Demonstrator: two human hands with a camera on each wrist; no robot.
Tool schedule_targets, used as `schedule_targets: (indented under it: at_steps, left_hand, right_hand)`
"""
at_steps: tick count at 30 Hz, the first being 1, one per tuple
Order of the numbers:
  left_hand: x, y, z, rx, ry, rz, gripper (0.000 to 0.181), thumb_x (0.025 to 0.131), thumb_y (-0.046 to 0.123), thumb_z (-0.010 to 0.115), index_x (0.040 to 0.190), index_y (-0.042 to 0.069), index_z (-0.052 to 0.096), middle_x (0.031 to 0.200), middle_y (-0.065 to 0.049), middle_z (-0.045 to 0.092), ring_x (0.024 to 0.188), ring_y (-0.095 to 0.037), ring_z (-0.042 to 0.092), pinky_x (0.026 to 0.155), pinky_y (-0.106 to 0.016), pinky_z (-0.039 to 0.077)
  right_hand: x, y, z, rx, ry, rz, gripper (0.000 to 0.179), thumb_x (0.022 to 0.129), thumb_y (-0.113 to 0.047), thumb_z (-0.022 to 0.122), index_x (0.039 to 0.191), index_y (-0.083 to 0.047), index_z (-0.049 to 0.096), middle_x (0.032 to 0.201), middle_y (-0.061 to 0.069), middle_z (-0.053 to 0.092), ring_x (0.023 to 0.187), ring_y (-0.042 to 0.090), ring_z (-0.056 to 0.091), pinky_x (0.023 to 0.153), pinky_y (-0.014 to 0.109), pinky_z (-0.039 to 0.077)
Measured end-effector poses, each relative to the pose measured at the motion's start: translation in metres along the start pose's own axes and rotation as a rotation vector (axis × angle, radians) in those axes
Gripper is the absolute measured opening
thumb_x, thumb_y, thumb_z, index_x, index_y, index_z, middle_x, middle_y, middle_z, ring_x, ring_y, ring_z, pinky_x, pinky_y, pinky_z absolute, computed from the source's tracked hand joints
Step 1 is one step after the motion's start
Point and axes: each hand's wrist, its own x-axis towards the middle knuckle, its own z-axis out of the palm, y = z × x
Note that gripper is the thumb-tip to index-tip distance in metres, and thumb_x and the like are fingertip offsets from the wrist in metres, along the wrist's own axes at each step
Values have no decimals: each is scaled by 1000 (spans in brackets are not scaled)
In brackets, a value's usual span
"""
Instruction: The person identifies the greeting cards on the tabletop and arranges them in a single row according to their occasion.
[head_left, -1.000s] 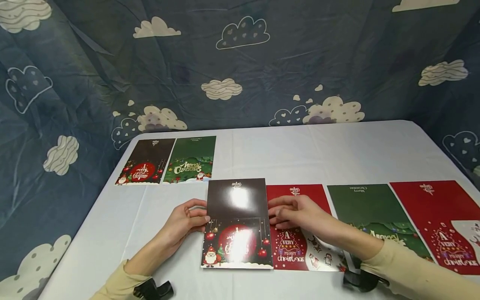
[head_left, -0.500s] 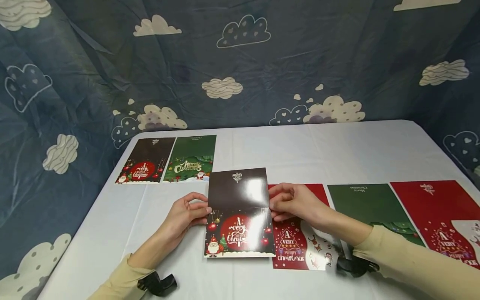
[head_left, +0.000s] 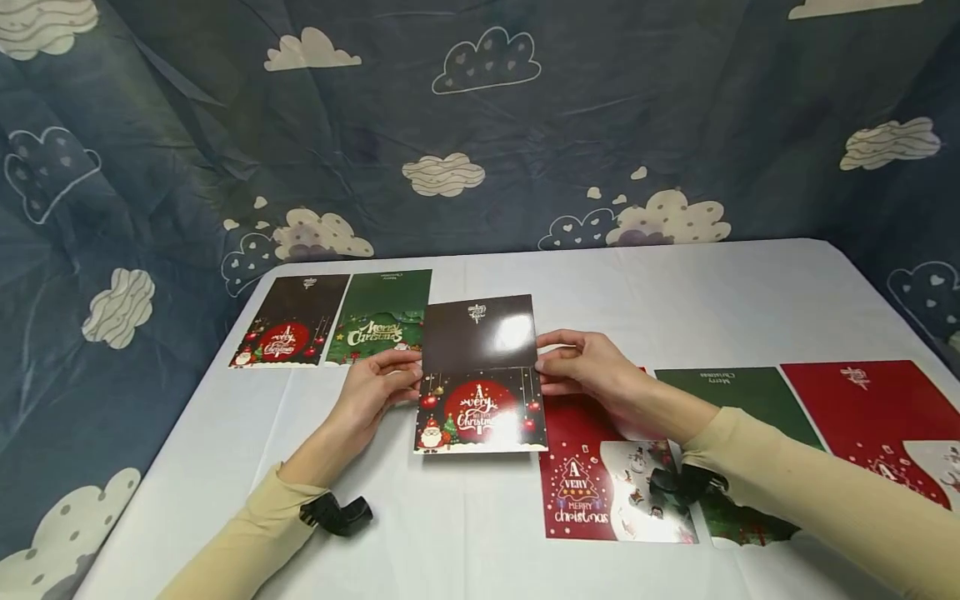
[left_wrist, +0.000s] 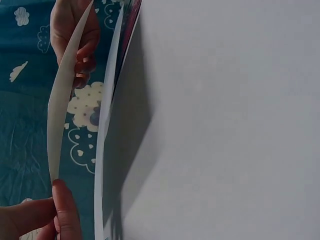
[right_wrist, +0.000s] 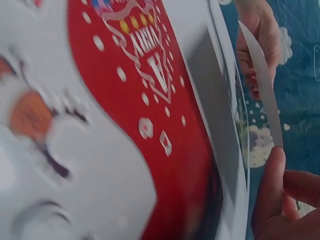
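Dark brown card (head_left: 468, 346), raised above the white table (head_left: 442, 533) and slightly bowed in both wrist views; its long axis runs away from the person, with the red disc (head_left: 480, 411) at the near end reading upright and the small lettering (head_left: 477, 312) at the far end inverted. The left hand (head_left: 375, 392) pinches the left long edge, the right hand (head_left: 592, 371) the right. In the head view it appears between a green card (head_left: 378, 296) and a red card (head_left: 573, 450).

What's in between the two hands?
A dark card, pinched by the left hand and the right hand. It shows in the head view and, nearly edge-on, in both wrist views.
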Motion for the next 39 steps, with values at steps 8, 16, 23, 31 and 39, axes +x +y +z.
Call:
schedule_targets:
  at_steps: [8, 16, 23, 31, 39]
  left_hand:
    - [23, 13, 0, 5, -36, 6, 34, 99, 2, 50, 130, -11, 55, 102, -12, 65, 78, -15, 64, 78, -28, 57]
    - [41, 24, -1, -1, -65, 16, 40, 106, 12, 40, 140, -8, 46, 130, -23, 56, 97, -20, 64, 96, -34, 50]
    - [56, 31, -2, -40, -88, -1, 46, 109, 20, 34, 147, -6, 36, 141, -24, 49, 121, -31, 54, 103, -35, 45]
    - [70, 34, -3, -63, -116, -37, 51, 110, 25, 25, 152, -4, 25, 149, -28, 38, 131, -38, 41, 109, -38, 38]
    - [80, 32, 0, -38, -90, -43, 53, 110, 30, 25, 154, -1, 23, 149, -28, 37, 131, -38, 40, 110, -40, 37]
  right_hand:
    - [24, -8, -6, -60, 60, -49, 42, 95, 3, 58, 136, 8, 49, 101, 14, 60, 77, 18, 65, 80, 38, 58]
    - [52, -18, -12, -74, 129, -99, 42, 94, 4, 58, 136, 6, 51, 95, 12, 62, 77, 17, 65, 76, 37, 59]
    - [77, -22, -13, -37, 183, -114, 38, 91, 8, 58, 129, 11, 50, 91, 13, 64, 68, 15, 66, 72, 35, 60]
    - [99, -19, -13, -93, 234, -54, 35, 93, 5, 58, 127, 12, 54, 95, 16, 59, 60, 12, 65, 69, 29, 59]
    - [108, -21, -15, -74, 231, 7, 36, 100, -3, 46, 131, 13, 51, 112, 24, 59, 75, 15, 66, 77, 33, 58]
